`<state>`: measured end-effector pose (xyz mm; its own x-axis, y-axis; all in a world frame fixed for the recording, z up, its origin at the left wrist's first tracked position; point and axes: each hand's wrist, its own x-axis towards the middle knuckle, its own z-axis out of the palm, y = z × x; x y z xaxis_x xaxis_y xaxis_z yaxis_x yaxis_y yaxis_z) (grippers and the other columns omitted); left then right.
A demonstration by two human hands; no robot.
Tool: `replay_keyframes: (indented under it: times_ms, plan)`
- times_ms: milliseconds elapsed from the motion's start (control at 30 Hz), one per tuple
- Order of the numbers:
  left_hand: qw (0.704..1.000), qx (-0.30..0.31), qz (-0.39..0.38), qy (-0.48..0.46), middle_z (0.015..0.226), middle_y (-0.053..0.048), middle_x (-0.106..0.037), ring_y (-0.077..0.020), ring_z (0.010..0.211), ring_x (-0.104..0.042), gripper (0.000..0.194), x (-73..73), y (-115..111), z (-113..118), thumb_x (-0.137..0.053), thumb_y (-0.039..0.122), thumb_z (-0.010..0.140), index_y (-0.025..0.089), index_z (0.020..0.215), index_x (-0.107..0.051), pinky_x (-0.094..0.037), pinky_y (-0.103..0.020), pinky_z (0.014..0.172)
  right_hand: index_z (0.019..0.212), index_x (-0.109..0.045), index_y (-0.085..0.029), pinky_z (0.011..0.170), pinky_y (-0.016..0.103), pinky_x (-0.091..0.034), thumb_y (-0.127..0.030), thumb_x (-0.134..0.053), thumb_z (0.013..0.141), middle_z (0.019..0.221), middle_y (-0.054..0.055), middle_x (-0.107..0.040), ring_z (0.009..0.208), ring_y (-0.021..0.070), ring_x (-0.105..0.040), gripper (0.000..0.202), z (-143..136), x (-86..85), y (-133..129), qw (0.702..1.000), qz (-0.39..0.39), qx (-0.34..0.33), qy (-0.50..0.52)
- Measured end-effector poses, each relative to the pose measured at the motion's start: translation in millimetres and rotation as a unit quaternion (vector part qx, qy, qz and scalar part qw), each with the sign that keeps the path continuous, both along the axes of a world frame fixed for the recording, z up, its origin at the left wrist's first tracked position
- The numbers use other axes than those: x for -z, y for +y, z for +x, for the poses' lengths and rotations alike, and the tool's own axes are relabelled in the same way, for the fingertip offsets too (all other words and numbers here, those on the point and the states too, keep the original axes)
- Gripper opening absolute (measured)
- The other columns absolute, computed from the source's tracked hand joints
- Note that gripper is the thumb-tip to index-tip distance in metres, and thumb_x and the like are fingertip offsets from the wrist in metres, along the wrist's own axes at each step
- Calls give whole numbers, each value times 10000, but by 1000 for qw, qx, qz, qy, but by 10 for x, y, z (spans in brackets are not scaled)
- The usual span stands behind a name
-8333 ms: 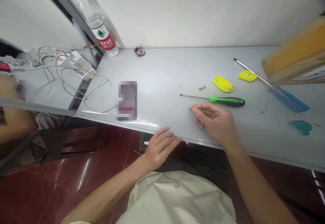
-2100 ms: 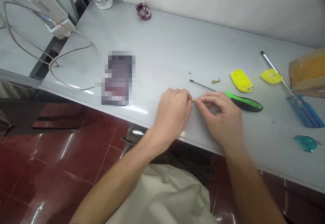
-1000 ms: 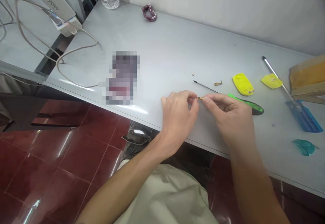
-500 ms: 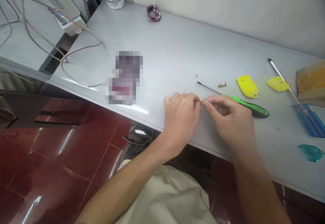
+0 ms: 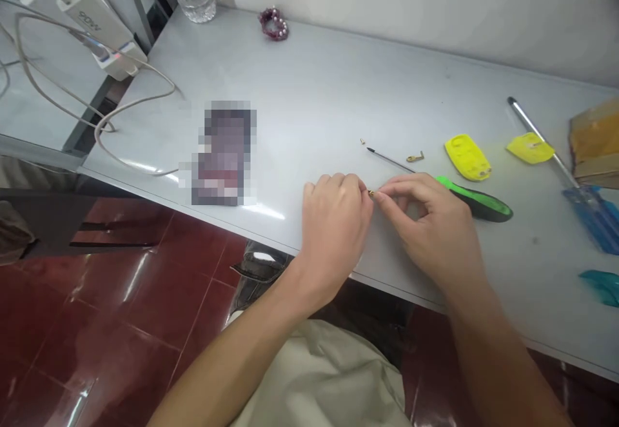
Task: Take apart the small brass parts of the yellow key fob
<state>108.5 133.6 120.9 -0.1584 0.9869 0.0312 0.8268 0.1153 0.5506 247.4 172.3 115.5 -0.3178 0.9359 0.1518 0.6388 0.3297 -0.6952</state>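
Between the fingertips of my left hand [image 5: 334, 227] and my right hand [image 5: 430, 224] is a small brass-coloured metal piece [image 5: 371, 193], too small to make out fully. Both hands are closed in a pinch on it, above the front part of the table. Partly behind my right hand lies a screwdriver [image 5: 483, 204] with a green and black handle, its dark tip pointing left. Just past the tip rests a tiny brass screw [image 5: 362, 141]. A small hooked brass part [image 5: 414, 157] lies beyond the screwdriver shaft. Farther right is a yellow plastic shell [image 5: 467, 157].
A second yellow piece [image 5: 530, 148] touches a silver-shafted screwdriver with a blue handle [image 5: 597, 220]. A cardboard box [image 5: 596, 146] and a teal object [image 5: 602, 286] are at the right. Leftward are a blurred-out phone-shaped object [image 5: 223, 159], a beaded bracelet [image 5: 273, 25], a bottle [image 5: 196, 4] and a white charger [image 5: 104, 24] with cable.
The camera view has shifted slightly, so the table items sit a little farther left. Both hands keep their pinch on the brass piece, more of which shows between the fingertips.
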Motion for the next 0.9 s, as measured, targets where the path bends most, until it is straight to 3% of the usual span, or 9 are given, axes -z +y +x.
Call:
replay_keyframes:
  times_ms: [333,567,667,900]
  plan:
    - [997,19,-31,-67,930,-5,-682,-188,893,-621,107,-87,23,-98,-531,195,961,197,947,-637,-422,-373,843,880,-673,-212,707,274,-464,-239,-650,894,964,9,-666,713,101,-535,38,2,2,-46,1000,3,-1,-3]
    - [983,143,-65,-97,1147,-38,-640,-191,950,-615,359,-133,128,-360,-537,118,918,224,1250,-621,-497,-331,828,896,-680,-228,680,255,-466,-275,-652,900,974,-1,-669,736,96,-546,55,2,-4,-59,1000,-6,24,-12]
    - [980,173,-38,-84,1065,-35,-669,-200,994,-607,304,-84,165,-373,-498,116,947,205,1194,-653,-495,-343,883,899,-679,-226,694,264,-470,-283,-654,900,978,5,-673,743,103,-550,63,-2,0,-54,999,-6,25,-20]
    - [985,158,-6,-74,906,-23,-674,-202,909,-591,227,-33,155,-316,-482,124,966,189,1034,-688,-493,-350,802,886,-675,-215,682,267,-463,-285,-660,896,953,6,-672,707,98,-538,73,-8,-11,-41,999,0,17,-30]
